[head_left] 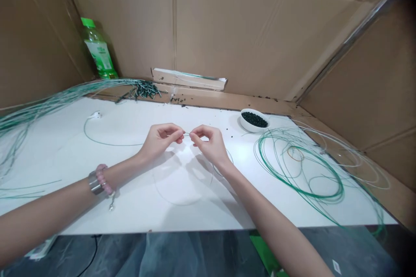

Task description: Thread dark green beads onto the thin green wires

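A thin green wire [186, 134] spans the small gap between my two pinched hands. My left hand [161, 138] grips it between thumb and fingertips, and a pink bracelet circles that wrist. From the other side my right hand [209, 139] pinches the same wire, also with thumb and fingertips. A length of green strand [110, 143] runs left from behind my left hand to a small white object [95, 115] on the table. Whether a bead sits on the wire between my fingers is too small to tell.
A white bowl [244, 124] of dark green beads stands right of my hands. Coiled green wire [325, 197] lies farther right. Bundled green strands [65, 96] with dark tips lie at the left. A green-capped bottle [100, 54] leans against the cardboard wall [221, 21].
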{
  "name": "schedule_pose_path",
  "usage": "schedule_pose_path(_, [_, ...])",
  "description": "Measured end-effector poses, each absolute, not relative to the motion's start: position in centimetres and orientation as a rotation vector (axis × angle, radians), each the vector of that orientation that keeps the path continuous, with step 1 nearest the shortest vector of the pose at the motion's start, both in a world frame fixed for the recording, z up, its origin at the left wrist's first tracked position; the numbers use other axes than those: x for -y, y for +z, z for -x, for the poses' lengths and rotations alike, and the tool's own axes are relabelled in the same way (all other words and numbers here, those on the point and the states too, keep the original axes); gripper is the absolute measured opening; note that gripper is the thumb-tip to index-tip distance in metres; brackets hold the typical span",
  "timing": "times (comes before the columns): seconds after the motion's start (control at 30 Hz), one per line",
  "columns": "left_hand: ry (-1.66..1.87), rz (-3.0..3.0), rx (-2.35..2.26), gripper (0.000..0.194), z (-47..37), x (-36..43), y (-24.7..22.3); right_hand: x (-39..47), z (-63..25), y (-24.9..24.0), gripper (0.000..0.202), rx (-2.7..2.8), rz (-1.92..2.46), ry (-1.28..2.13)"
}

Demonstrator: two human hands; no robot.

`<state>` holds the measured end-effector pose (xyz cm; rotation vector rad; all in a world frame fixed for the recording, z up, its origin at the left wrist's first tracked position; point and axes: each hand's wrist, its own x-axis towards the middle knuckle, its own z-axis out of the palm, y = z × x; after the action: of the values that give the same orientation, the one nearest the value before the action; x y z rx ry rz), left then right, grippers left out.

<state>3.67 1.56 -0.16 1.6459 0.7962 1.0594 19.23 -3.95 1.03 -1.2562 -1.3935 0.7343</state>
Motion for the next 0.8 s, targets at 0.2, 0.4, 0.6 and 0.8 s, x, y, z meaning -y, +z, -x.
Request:
schedule_pose_path(0.2, [1.006,-1.637,-0.792,0.022,-3.74,-1.44,-0.01,3.91,-19.07,0.92,0.011,1.393,1.244,0.728])
schedule_pose_path(0.4, [0.970,-1.652,-0.762,0.021,-3.73,-1.68,-0.41,4.04,-19.01,0.94,0.012,1.395,1.253,0.701])
schedule_pose_path(0.6, [0.981,-1.691,-0.766,0.020,-3.64,-1.64,-0.47,4.27,-19.00,1.36,0.013,1.451,1.281,0.666])
schedule_pose_path(0.8, [1.030,-1.773,-0.783,0.018,-3.71,-1.11,-0.20,4.32,-18.93,1.37,0.013,1.457,1.286,0.655])
